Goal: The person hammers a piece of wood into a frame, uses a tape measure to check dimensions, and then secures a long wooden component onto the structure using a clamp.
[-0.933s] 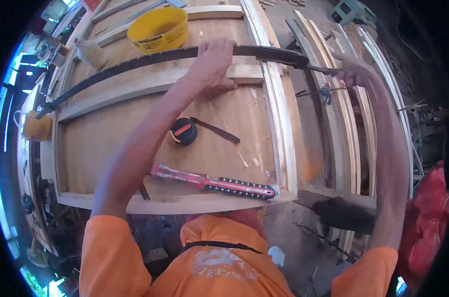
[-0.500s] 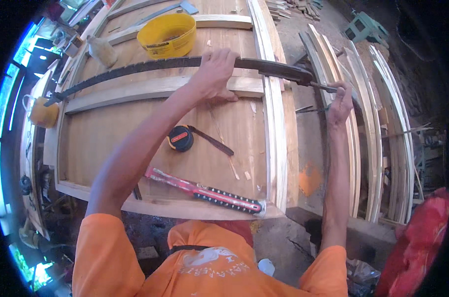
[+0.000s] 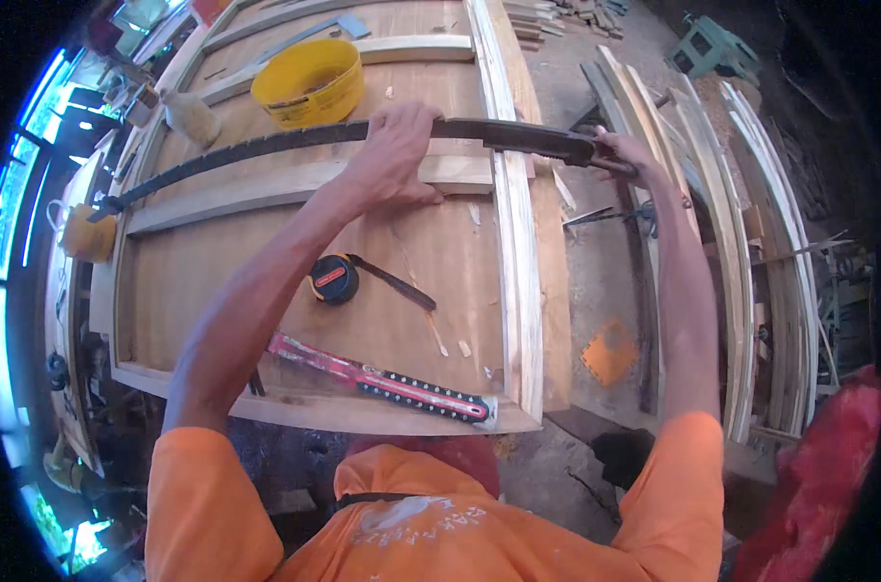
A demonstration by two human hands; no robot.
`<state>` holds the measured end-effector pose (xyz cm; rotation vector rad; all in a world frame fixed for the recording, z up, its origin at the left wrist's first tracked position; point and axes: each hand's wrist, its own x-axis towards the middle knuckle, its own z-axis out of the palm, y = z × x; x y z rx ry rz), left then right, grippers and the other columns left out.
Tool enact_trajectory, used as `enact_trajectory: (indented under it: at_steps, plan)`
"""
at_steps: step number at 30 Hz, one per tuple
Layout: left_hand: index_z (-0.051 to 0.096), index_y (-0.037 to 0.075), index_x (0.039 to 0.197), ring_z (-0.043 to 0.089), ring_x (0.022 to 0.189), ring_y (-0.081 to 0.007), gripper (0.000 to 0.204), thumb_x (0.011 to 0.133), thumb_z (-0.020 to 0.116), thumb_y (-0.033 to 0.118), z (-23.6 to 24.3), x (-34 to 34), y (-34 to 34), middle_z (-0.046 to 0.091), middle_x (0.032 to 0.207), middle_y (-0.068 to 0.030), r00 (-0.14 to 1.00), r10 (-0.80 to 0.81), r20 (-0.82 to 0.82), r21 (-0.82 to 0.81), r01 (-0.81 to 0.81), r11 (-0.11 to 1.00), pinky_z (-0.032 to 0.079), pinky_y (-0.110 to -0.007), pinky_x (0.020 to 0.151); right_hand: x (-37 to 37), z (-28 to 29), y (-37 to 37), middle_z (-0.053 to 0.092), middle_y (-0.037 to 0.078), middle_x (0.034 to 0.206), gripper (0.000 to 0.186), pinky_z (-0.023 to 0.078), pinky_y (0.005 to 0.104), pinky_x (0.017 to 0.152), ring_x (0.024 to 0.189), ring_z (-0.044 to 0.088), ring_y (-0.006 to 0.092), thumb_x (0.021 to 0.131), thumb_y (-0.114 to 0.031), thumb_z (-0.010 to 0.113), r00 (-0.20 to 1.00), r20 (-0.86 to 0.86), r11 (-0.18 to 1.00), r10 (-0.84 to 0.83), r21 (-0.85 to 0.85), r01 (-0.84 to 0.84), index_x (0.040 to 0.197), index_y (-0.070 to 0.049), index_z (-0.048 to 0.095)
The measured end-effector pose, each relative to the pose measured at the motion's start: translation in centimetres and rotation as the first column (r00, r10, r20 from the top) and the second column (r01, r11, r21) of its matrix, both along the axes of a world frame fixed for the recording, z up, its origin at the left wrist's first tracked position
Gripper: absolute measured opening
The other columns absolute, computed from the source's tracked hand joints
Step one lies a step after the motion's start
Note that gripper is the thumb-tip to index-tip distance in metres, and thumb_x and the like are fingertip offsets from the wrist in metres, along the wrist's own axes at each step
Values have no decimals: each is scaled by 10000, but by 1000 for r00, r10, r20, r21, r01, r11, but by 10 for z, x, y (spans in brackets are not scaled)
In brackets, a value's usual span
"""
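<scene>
A long dark bar clamp (image 3: 256, 155) with a notched bar lies across the wooden frame (image 3: 295, 189), from its left edge to past its right edge. My left hand (image 3: 399, 145) wraps its fingers over the bar, its thumb down by a crosspiece. At the clamp's right end, my right hand (image 3: 627, 157) grips the handle by the screw. Nearer me on the panel are a black tape measure (image 3: 335, 279) with a dark thin strip (image 3: 397, 283) beside it. A red tool with a black studded grip (image 3: 402, 386) rests near the frame's front edge; its kind I cannot make out.
Beyond the clamp stand a yellow tub (image 3: 309, 85) and a whitish bottle (image 3: 190, 116). A yellow container (image 3: 86, 233) hangs by the left edge. Long boards (image 3: 712, 242) lie on the right, with an orange mat piece (image 3: 610, 352) on the floor and a green stool (image 3: 717, 50) behind.
My right hand has shifted in toward the clamp's end, and its grip on the handle has turned. My left hand keeps its hold on the bar. The whole view has shifted slightly.
</scene>
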<state>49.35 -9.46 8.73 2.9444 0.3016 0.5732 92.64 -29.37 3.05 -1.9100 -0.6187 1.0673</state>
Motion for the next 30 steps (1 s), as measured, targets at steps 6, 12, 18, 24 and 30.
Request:
enact_trajectory:
  at_steps: [6, 12, 18, 24, 30]
  plan:
    - [507, 17, 1297, 558, 1163, -401, 952, 606, 944, 505, -16, 8, 15, 555, 1212, -207, 997, -75, 35, -75, 78, 994, 435, -533, 999, -47, -36, -31, 609, 243, 1449, 623, 521, 427, 1045, 1199, 658, 311, 1087, -492, 405, 984, -81, 592, -156, 790, 159, 1128, 23, 752]
    - [520, -15, 1268, 560, 1209, -398, 1032, 502, 983, 500, -19, 4, 6, 561, 1224, -196, 994, -66, 89, 68, 60, 996, 431, -541, 1022, -67, -62, -10, 658, 236, 1340, 596, 527, 430, 1032, 1166, 676, 312, 1088, -463, 362, 826, 379, 567, -417, 819, -89, 1040, 10, 721]
    - [526, -23, 1220, 532, 1255, -408, 959, 500, 986, 414, -17, 2, -3, 560, 1251, -220, 991, -69, 112, 24, 67, 997, 378, -526, 1094, -65, -64, -11, 706, 228, 1230, 584, 533, 433, 1018, 1133, 695, 313, 1090, -435, 320, 746, 425, 519, -513, 845, -125, 952, -4, 690]
    - [534, 28, 1202, 576, 1093, -413, 859, 575, 963, 429, -29, 7, 10, 583, 1152, -206, 995, -67, 77, -230, 83, 970, 454, -516, 974, -49, -70, -15, 754, 221, 1121, 589, 540, 436, 1005, 1100, 713, 314, 1091, -406, 278, 624, 583, 652, -520, 743, -151, 865, -17, 659]
    - [434, 52, 1425, 451, 1360, -391, 1051, 604, 947, 460, -6, 14, -5, 502, 1311, -186, 1000, -26, -7, -49, 25, 998, 320, -501, 1130, -52, -67, -3, 780, 195, 939, 595, 524, 397, 968, 929, 727, 304, 1059, -329, 251, 722, 282, 384, -631, 923, -26, 736, 9, 620]
